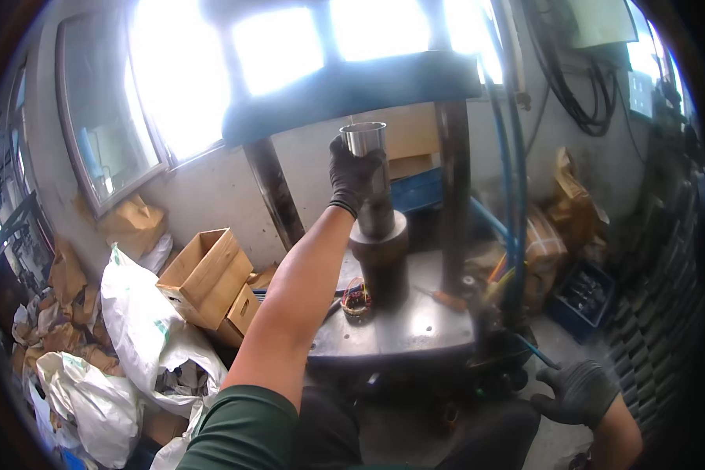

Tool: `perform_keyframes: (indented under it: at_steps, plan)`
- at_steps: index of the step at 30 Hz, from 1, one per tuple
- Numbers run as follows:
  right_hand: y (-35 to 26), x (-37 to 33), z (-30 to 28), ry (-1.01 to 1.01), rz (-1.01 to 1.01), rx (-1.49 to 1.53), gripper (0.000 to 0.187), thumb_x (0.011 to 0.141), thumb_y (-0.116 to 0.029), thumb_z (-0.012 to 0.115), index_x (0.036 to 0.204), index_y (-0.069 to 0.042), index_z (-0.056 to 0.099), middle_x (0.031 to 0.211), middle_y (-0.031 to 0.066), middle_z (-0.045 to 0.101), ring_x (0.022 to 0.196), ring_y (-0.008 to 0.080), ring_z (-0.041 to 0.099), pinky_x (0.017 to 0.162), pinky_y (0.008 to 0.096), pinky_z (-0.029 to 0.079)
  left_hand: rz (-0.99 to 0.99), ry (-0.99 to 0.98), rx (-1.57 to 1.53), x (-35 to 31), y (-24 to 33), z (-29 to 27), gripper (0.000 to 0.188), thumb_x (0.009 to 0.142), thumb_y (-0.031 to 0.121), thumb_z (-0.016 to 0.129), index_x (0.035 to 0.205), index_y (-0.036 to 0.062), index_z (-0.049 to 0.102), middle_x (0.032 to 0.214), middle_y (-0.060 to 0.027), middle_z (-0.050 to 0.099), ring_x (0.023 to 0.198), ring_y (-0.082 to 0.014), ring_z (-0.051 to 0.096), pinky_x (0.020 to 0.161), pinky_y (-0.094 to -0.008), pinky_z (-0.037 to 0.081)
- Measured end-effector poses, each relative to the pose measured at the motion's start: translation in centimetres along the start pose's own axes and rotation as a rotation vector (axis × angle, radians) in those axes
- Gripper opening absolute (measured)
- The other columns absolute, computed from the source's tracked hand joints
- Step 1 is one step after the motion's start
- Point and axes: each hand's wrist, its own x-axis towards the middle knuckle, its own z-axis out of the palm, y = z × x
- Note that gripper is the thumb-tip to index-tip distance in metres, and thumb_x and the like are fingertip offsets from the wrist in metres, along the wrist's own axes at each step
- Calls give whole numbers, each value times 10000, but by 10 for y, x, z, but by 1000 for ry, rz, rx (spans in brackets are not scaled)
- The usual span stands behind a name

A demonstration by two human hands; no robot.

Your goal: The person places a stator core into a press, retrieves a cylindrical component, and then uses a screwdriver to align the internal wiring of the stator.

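I log one open-topped silver metal cylinder [364, 139], upright above the stepped grey steel column [379, 219], apparently positioned but unreleased, clasped in my dark-gloved left hand [352, 175]; dark-gloved right hand [583, 393] near slim teal lever [535, 349], its grip indeterminable.

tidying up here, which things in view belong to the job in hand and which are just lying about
Seemingly in use:
shiny silver metal cylinder, in the gloved left hand
dark, stepped metal column beneath it
thin teal rod near the gloved right hand

Seemingly lying about:
open pale wooden box
white plastic sacks
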Motion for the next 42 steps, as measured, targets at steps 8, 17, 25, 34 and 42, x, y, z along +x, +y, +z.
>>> perform_keyframes:
  at_steps: [8, 17, 25, 34, 42]
  plan:
    - [20, -12, 31, -152, -22, -114, 571, 894, -538, 555, 1227, -101, 711, 1043, 180, 745, 997, 352, 710, 920, 445, 544, -87, 3, -365, -61, -60, 8, 837, 752, 286, 881, 1379, 33, 387, 1203, -134, 634, 1082, -232, 636, 922, -364, 550]
    - [5, -54, 95, 85, 12, 5, 199, 884, -297, 662, 834, -106, 637, 796, 183, 634, 768, 408, 633, 680, 512, 498, -352, -113, -315, -72, -58, -3, 820, 637, 343, 931, 1284, 68, 509, 1125, -125, 663, 1022, -211, 661, 922, -359, 545]
    - [-3, -55, 93, 143, 128, 88, 238, 901, -273, 678, 790, -73, 612, 784, 224, 597, 745, 426, 602, 649, 510, 450, -366, -115, -404, -75, -50, -3, 863, 605, 388, 934, 1292, 57, 529, 1162, -134, 676, 1069, -239, 665, 983, -381, 523]
    - [16, -48, 75, 138, 19, 67, 137, 886, -205, 706, 849, -76, 681, 762, 198, 630, 700, 395, 612, 637, 466, 472, -338, -171, -354, -80, -29, -20, 919, 615, 425, 921, 1343, 33, 521, 1174, -166, 691, 1089, -278, 681, 995, -385, 526]
    - [8, -31, 45, 90, -18, 146, 191, 896, -124, 678, 1065, -73, 750, 907, 167, 731, 771, 285, 698, 698, 387, 542, -360, -124, -429, -77, -45, -17, 785, 604, 365, 884, 1244, 16, 592, 1095, -161, 711, 1001, -270, 700, 945, -376, 544]
